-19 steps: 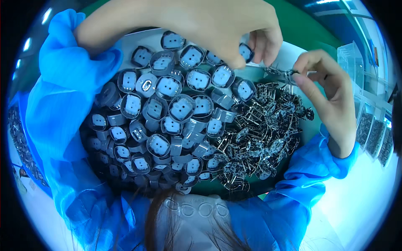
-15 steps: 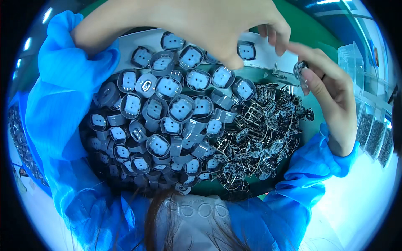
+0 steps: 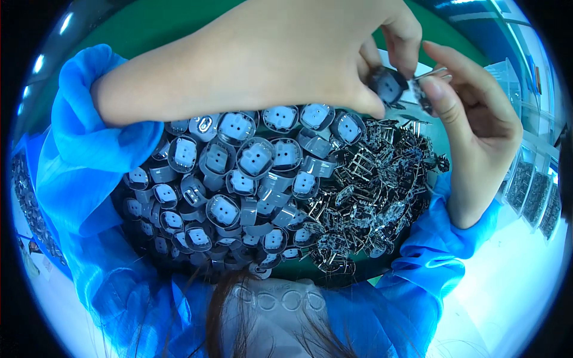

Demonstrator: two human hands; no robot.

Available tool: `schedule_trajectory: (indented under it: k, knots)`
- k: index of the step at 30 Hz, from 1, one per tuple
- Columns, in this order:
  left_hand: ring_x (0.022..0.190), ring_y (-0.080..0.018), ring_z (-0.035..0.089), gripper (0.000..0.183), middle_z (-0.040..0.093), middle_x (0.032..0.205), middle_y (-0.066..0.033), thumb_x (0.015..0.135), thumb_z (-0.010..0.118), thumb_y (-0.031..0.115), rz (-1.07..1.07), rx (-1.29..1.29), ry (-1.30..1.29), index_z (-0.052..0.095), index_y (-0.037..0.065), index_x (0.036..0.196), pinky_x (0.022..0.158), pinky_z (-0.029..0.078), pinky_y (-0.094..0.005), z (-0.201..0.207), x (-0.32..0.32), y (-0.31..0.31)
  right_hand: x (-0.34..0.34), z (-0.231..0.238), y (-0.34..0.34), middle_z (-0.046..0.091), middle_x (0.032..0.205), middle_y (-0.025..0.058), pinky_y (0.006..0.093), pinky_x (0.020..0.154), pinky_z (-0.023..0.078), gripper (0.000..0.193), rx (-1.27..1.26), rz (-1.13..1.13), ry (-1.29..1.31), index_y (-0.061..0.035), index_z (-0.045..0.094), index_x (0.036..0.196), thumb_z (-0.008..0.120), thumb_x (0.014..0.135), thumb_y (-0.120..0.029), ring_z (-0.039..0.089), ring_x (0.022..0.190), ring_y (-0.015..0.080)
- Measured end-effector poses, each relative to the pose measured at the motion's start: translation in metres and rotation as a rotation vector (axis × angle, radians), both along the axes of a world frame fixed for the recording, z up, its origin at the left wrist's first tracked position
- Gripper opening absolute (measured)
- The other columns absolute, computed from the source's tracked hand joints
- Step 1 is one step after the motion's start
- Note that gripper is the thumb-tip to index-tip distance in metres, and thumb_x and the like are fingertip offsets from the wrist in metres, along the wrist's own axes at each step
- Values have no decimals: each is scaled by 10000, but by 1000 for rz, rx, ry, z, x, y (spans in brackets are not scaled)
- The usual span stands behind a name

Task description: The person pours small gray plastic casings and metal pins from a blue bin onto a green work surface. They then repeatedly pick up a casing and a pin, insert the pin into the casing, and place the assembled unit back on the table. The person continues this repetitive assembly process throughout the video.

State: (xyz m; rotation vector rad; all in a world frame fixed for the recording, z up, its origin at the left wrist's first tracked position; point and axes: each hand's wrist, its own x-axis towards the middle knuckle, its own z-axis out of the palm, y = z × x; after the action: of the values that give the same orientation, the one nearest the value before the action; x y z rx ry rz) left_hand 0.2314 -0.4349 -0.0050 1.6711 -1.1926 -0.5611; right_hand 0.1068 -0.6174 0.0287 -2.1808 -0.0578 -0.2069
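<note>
My left hand [image 3: 364, 53] reaches across the far side of the pile, its fingers closed on a grey plastic housing [image 3: 389, 85] with a rounded shape and small holes. Just right of it, my right hand [image 3: 471, 101] pinches a small part with metal pins [image 3: 425, 95] between thumb and forefinger. The two held pieces are close together; whether they touch I cannot tell. Below my left forearm lies a heap of similar grey housings [image 3: 255, 157], several with pale inner faces turned up. Beside them, under my right hand, sits a pile of small dark pinned parts [image 3: 376, 185].
Clear plastic bins [image 3: 528, 191] with small dark parts stand at the right. More parts [image 3: 33, 209] lie in a blue container at the far left. A green surface [image 3: 155, 36] stretches beyond my left forearm.
My left hand has come nearer and right, now with a grey housing in its fingers. My right hand has turned slightly, bringing the pinned part up beside that housing.
</note>
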Motion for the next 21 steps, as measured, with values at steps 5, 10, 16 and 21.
schedule_trajectory:
  k: [5,10,16,21]
  knots:
    - [612,-105,623,282,669,744,-87,771,834,64,59,-103,-82,628,-35,934,577,501,-261,10,-13,19,-2,0,13,715,997,105,287,823,569,168,-172,-18,-148,30,719,1034,755,870,37,692,937,155]
    - [606,-80,606,283,668,728,-81,783,846,73,29,-167,-10,621,-28,921,570,484,-242,2,-11,4,-5,-13,8,697,1065,124,310,847,595,144,-211,-62,-243,40,709,992,742,857,77,700,956,189]
    - [652,-64,634,258,674,745,-76,785,830,23,58,-71,29,628,-37,933,606,505,-215,18,-19,13,-1,-11,18,716,996,131,292,787,597,174,-456,-19,-448,49,706,928,777,784,117,717,877,198]
    - [704,-74,654,226,695,802,-85,822,784,8,72,-36,361,647,-68,985,649,521,-213,23,-23,13,2,-17,23,718,946,130,282,753,578,188,-636,-14,-605,42,708,875,792,734,134,716,819,209]
